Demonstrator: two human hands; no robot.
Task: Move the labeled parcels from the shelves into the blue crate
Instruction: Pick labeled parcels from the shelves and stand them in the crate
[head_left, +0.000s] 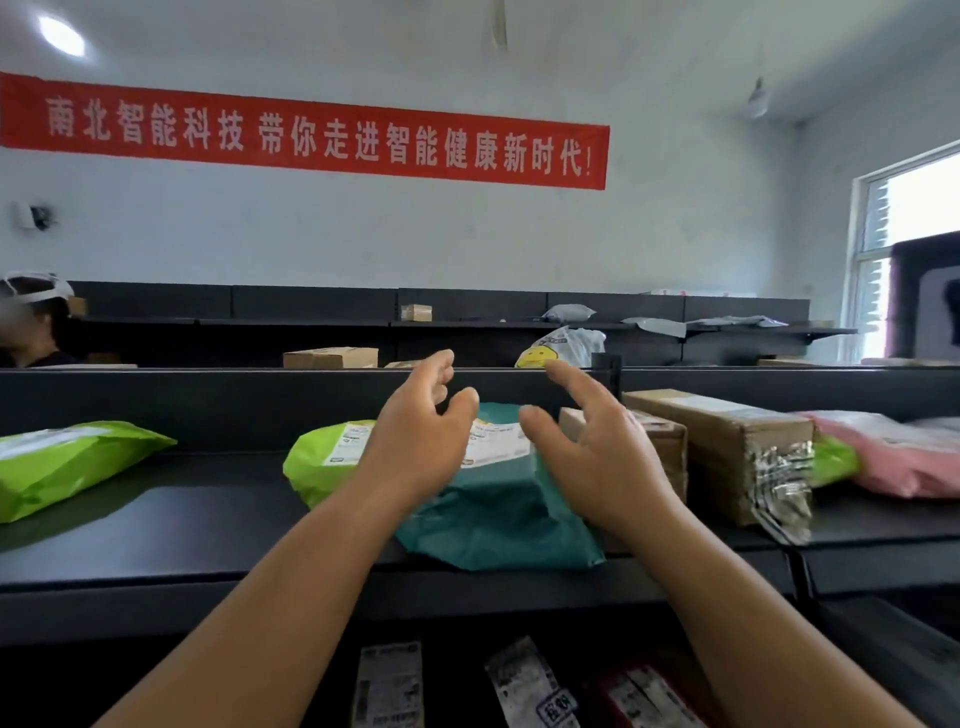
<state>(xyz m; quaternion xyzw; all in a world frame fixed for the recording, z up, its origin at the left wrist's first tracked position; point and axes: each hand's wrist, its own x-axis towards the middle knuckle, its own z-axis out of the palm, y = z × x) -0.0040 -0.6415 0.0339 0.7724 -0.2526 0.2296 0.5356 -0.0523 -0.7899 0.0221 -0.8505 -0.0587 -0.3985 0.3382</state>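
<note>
Reaching out over the dark shelf (156, 525), both hands hang in the air with nothing in them. The left hand (415, 441) has its fingers (441, 371) loose and a little bent. The right hand (597, 457) has its fingers (569, 384) spread wide and loose too.

Right under and between the fingers lies a teal parcel bag (498, 519) with a white label (496, 441) on top. It rests on the shelf, and its front edge sticks out a bit over the shelf edge. I cannot tell if the hands touch it.

Just to the left of the left fingers, partly hidden behind that hand, lies a green parcel bag (317, 462) with its own label. Far off to the left lies another green bag (67, 467).

Just to the right of the right fingers sits a small cardboard box (665, 447). Next to it sits a long cardboard box (727, 447) with shiny tape at its end. Past that lies a pink bag (893, 452).

Below the arms, on a lower shelf, more labeled parcels (524, 686) show in the dark.

Far behind the fingers, a red banner (311, 135) with white writing hangs on the wall. More shelves with boxes stand under it.
</note>
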